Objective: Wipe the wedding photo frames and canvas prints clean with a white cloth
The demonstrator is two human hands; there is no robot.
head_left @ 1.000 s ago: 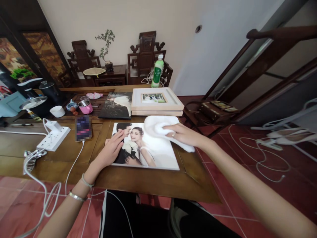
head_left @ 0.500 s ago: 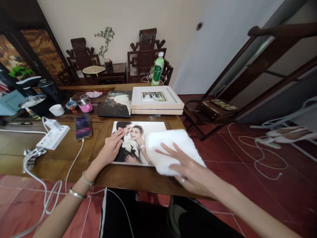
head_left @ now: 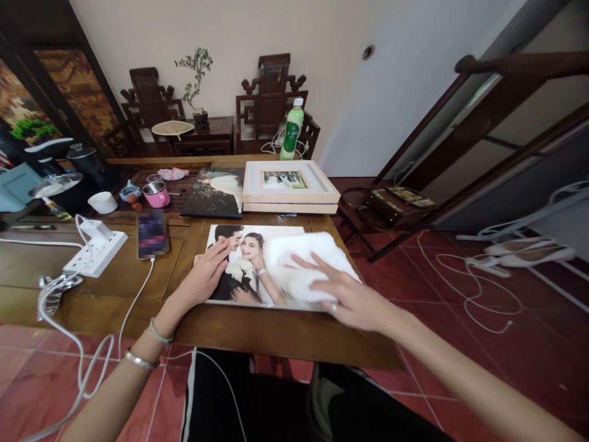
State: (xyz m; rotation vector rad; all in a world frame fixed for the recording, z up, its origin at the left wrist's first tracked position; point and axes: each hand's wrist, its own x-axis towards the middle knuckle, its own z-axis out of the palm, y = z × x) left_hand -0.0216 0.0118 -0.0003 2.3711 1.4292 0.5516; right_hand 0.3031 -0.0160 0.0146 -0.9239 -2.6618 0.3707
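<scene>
A photo panel [head_left: 243, 270] of a couple lies flat on the wooden table [head_left: 294, 334]. My left hand [head_left: 209, 270] rests flat on its left edge, fingers extended, holding nothing. On the panel's right part lies a thick white cloth [head_left: 304, 261], which covers that side. My right hand [head_left: 343, 291] is on the cloth, some fingers spread over its top and the thumb side near its lower edge; the cloth is in its grasp.
Behind the panel are a stack of pale frames [head_left: 291, 187], a dark photo panel [head_left: 214, 193] and a green bottle [head_left: 292, 132]. Leftward are a pink cup [head_left: 156, 194], a phone [head_left: 153, 235] on a cable and a white power strip [head_left: 96, 252].
My right hand and the white cloth have shifted slightly left and up over the panel. My left hand stays on the panel's left edge.
</scene>
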